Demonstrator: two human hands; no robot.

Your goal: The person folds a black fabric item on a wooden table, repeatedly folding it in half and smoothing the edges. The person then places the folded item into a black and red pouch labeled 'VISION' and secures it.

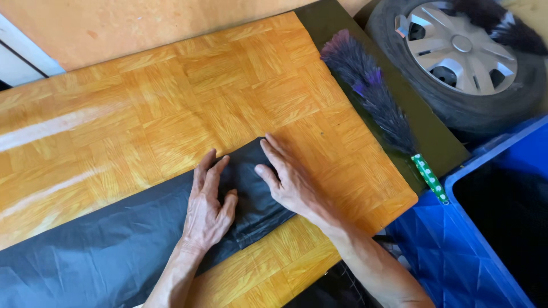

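Pressing flat, both hands lie on the black sheet (114, 239), which is spread over the wooden board (171, 108). The left hand (208, 208) rests open on the sheet, fingers stretched, gripping nothing. The right hand (288, 177) is also open, just beside the left, its fingertips on the end of the sheet and its palm partly on the board. The sheet runs from its end, near the middle of the board, toward the near left corner of the board. I judge the step is smoothing or folding the end of the sheet; a next move would need even pressure so no wrinkle forms. A feather duster (371, 94) lies at the right edge of the board, a wheel (456, 51) beyond it.
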